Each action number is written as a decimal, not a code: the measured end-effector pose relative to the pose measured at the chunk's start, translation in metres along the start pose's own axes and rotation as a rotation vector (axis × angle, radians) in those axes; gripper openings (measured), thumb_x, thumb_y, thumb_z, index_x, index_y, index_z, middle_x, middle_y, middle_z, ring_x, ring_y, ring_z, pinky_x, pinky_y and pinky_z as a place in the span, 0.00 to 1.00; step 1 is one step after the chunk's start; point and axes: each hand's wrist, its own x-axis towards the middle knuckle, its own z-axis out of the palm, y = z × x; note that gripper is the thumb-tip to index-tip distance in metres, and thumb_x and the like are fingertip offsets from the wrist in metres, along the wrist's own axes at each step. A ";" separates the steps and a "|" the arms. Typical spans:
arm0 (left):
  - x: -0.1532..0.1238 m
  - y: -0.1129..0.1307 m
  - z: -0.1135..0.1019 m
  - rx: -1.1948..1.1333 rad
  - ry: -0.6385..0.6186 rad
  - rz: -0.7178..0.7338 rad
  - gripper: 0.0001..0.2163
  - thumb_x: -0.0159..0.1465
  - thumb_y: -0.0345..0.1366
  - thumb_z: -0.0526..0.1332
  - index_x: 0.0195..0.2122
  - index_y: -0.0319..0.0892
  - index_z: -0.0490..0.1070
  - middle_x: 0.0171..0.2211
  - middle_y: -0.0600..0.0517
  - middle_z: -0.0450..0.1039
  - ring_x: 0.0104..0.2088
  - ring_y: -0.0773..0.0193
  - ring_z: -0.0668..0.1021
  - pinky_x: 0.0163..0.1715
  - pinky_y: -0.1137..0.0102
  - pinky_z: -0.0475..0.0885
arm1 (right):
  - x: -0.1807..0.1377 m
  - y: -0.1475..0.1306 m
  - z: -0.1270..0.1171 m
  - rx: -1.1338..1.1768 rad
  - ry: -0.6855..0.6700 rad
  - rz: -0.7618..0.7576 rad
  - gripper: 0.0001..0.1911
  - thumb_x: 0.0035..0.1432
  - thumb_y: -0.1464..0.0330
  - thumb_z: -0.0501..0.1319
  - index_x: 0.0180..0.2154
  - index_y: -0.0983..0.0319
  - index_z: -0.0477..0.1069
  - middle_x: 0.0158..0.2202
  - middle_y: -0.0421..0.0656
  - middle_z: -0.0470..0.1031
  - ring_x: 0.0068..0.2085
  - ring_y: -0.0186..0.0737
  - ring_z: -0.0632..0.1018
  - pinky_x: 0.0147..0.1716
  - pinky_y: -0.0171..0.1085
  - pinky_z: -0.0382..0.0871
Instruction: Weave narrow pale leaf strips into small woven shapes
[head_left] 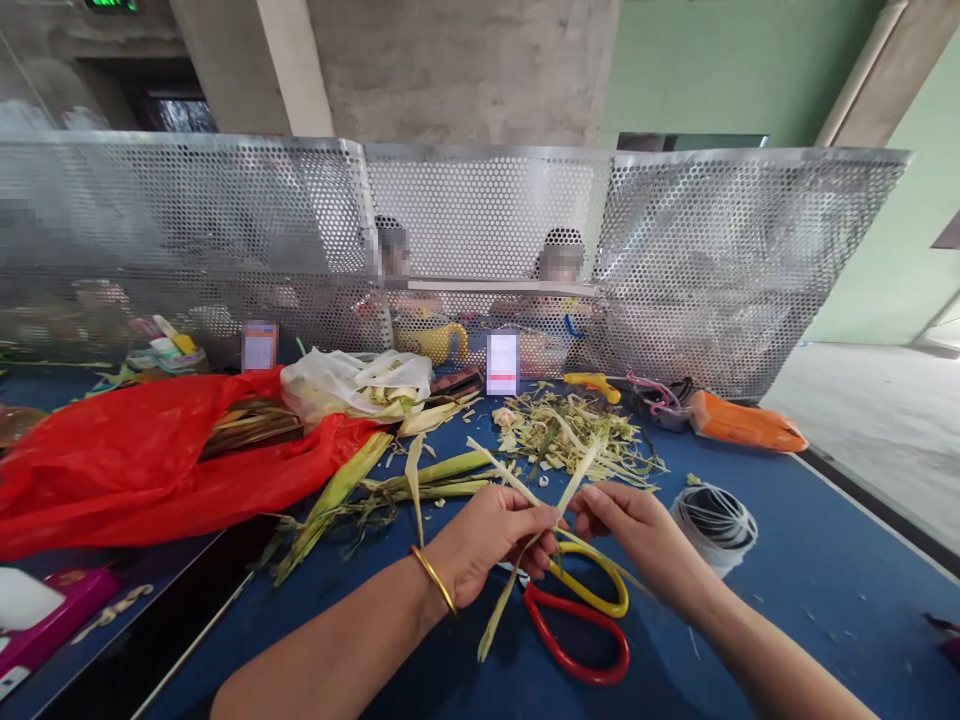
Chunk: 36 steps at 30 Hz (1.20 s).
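Note:
My left hand (508, 530), with a gold bangle at the wrist, is closed in a pinch on pale strips of corn husk (577, 478). The strips cross one another at its fingertips, and one tail hangs toward the table. Close against it, my right hand (613, 512) has its fingers curled around the husk strips too; its fingertips are partly hidden. Beneath both hands lies a pair of scissors (577, 655) with one red and one yellow handle, the blades mostly covered. A ball of grey and white string (716, 525) sits right of my right hand.
Husk scraps (592, 430) are heaped beyond my hands. Long green husks (337, 490) and a red plastic bag (135, 450) lie left. A phone (502, 362) stands before the perforated metal screen (480, 210). An orange packet (742, 422) is at right. People sit behind the screen.

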 end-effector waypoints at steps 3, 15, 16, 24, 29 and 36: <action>0.001 0.002 -0.002 -0.012 0.017 0.028 0.17 0.49 0.48 0.68 0.25 0.36 0.71 0.22 0.52 0.71 0.19 0.71 0.70 0.23 0.73 0.68 | -0.005 -0.004 -0.006 -0.282 -0.125 -0.052 0.21 0.61 0.53 0.53 0.25 0.61 0.69 0.22 0.38 0.70 0.25 0.33 0.68 0.25 0.32 0.59; 0.004 -0.001 -0.004 0.252 -0.045 0.088 0.14 0.50 0.46 0.66 0.24 0.37 0.73 0.15 0.57 0.64 0.14 0.74 0.64 0.14 0.76 0.54 | -0.013 -0.011 -0.006 -0.579 -0.029 -0.291 0.17 0.61 0.65 0.53 0.21 0.61 0.67 0.20 0.38 0.69 0.24 0.32 0.66 0.24 0.32 0.55; 0.005 -0.001 -0.004 0.233 -0.040 0.075 0.14 0.50 0.46 0.66 0.24 0.37 0.73 0.15 0.57 0.64 0.14 0.74 0.64 0.14 0.76 0.55 | -0.012 -0.010 -0.006 -0.587 -0.026 -0.293 0.17 0.62 0.65 0.53 0.22 0.61 0.66 0.21 0.38 0.69 0.24 0.32 0.66 0.25 0.32 0.55; 0.003 0.004 -0.007 0.058 -0.001 0.044 0.20 0.53 0.53 0.63 0.25 0.37 0.69 0.21 0.53 0.71 0.18 0.72 0.70 0.17 0.76 0.62 | -0.014 -0.010 -0.005 -0.635 -0.039 -0.277 0.15 0.64 0.64 0.49 0.29 0.60 0.68 0.26 0.39 0.71 0.27 0.34 0.69 0.27 0.32 0.57; 0.004 0.002 -0.005 0.095 0.038 0.059 0.17 0.47 0.46 0.69 0.26 0.36 0.71 0.20 0.55 0.69 0.16 0.74 0.66 0.14 0.78 0.58 | -0.011 -0.006 -0.003 -0.484 -0.089 -0.141 0.19 0.64 0.59 0.50 0.26 0.60 0.68 0.23 0.38 0.70 0.26 0.34 0.68 0.26 0.33 0.57; -0.001 -0.004 0.008 0.127 0.013 0.040 0.16 0.48 0.46 0.68 0.24 0.37 0.71 0.18 0.55 0.68 0.16 0.73 0.66 0.14 0.77 0.57 | 0.000 0.000 0.004 0.242 -0.016 0.133 0.23 0.47 0.48 0.64 0.26 0.64 0.72 0.18 0.36 0.65 0.22 0.31 0.65 0.24 0.32 0.60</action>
